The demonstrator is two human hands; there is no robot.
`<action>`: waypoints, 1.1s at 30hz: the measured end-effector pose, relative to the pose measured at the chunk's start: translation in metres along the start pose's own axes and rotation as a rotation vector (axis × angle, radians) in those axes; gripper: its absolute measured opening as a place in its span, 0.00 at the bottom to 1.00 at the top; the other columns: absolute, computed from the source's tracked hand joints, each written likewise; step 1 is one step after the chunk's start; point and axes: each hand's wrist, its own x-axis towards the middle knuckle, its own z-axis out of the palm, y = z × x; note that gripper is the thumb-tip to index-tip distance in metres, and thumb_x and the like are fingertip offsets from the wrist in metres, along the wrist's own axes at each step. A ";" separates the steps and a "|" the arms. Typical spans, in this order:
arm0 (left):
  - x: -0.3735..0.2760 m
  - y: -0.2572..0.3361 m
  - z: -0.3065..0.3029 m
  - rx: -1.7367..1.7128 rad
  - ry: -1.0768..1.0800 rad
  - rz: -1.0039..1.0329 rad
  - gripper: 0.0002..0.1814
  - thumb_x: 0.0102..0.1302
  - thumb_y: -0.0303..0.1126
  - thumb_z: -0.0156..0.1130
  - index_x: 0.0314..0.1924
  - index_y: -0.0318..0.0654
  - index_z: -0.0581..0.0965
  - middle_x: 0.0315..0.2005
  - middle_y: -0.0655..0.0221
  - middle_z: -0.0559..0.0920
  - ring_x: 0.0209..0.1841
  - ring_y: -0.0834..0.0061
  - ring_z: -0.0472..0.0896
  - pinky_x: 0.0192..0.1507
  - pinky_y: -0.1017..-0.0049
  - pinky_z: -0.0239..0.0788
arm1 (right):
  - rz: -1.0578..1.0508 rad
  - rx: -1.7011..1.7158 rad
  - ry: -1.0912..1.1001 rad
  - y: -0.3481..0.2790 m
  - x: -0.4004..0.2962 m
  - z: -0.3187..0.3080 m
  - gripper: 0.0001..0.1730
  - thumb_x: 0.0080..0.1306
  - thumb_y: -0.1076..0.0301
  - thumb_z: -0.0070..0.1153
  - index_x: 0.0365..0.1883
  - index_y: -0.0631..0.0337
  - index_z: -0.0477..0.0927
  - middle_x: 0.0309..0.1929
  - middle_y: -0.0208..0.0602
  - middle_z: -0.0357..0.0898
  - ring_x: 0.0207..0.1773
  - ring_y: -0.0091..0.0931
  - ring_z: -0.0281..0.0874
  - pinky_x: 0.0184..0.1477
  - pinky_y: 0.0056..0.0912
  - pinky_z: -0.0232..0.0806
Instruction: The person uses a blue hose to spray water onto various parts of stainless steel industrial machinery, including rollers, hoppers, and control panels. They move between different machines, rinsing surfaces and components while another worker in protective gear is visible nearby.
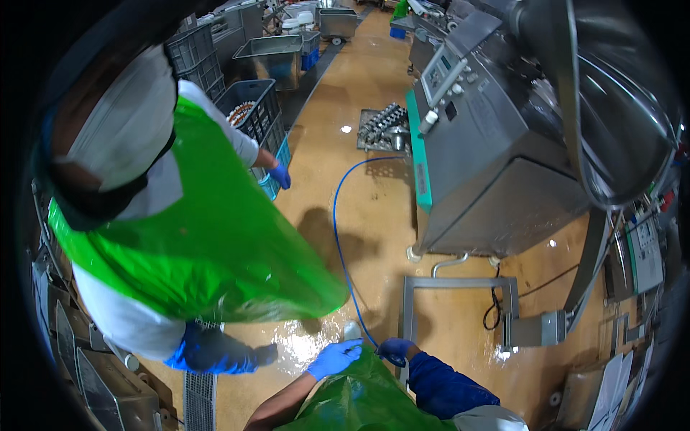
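Note:
My right hand (396,351), in a dark blue glove below a blue sleeve cover, grips the end of a thin blue hose (338,237). From there the hose curves over the floor towards the base of a large steel machine (474,134). My left hand (335,359), in a lighter blue glove, is held in front of my green plastic apron (350,396). Its fingers are partly spread, with nothing seen in them. Close to the right hand stands a square steel frame (408,312) attached to the machine's lifting arm.
A co-worker in a green apron (215,242) stands close on the left, one gloved hand (279,175) hanging down. Metal screw-shaped parts (384,123) lie on a low tray by the machine. Stacked crates (253,108) line the left. The tan floor (302,345) shines wet, with a drain grate (200,398).

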 end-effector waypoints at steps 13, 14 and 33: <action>0.225 0.134 -0.143 -0.623 0.420 -0.075 0.12 0.70 0.35 0.55 0.43 0.32 0.78 0.29 0.71 0.81 0.27 0.81 0.78 0.30 0.80 0.71 | -0.389 0.609 0.182 -0.269 0.060 -0.390 0.11 0.61 0.59 0.57 0.25 0.55 0.78 0.17 0.20 0.66 0.19 0.15 0.59 0.21 0.21 0.53; 0.243 0.137 -0.152 -0.604 0.439 -0.078 0.12 0.70 0.35 0.55 0.44 0.33 0.78 0.28 0.73 0.80 0.25 0.84 0.75 0.28 0.82 0.68 | -0.399 0.664 0.162 -0.289 0.061 -0.410 0.11 0.62 0.59 0.57 0.25 0.55 0.78 0.17 0.19 0.66 0.19 0.15 0.59 0.21 0.21 0.52; 0.555 0.311 -0.338 0.527 0.669 0.096 0.22 0.63 0.53 0.51 0.36 0.40 0.77 0.29 0.52 0.81 0.30 0.49 0.79 0.33 0.54 0.69 | -1.157 -0.401 0.116 -0.322 0.331 -0.655 0.20 0.53 0.74 0.61 0.47 0.56 0.76 0.36 0.33 0.78 0.37 0.25 0.77 0.42 0.26 0.73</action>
